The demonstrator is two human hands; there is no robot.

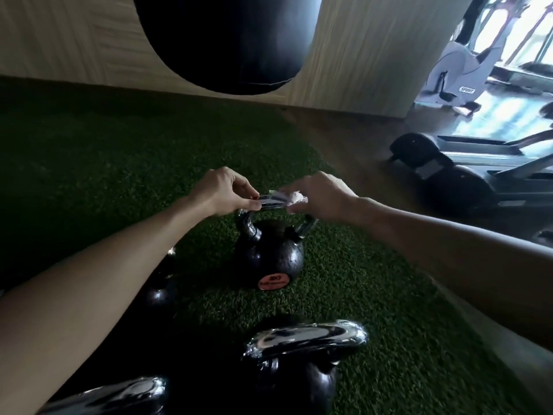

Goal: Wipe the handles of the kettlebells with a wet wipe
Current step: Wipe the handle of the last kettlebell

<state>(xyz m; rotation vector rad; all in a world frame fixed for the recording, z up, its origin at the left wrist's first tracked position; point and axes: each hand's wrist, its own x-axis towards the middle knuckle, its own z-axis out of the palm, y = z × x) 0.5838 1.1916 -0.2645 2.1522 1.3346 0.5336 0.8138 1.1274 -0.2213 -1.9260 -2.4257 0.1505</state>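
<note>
While our right hand (pixel 320 199) pinches the crumpled white wet wipe (pixel 291 197) onto the shiny chrome handle (pixel 272 204) of the round black kettlebell (pixel 270 256) at frame centre and our left hand (pixel 224 191) grips its other end, we judge wiping underway, needing a slide toward frame left next.

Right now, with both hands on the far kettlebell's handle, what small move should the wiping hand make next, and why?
Probably slide the wipe left along the handle toward the left hand. The right hand holds the wipe bunched at the bar's right end, the left hand pinches the other end, and a bare shiny stretch lies between them.
</note>
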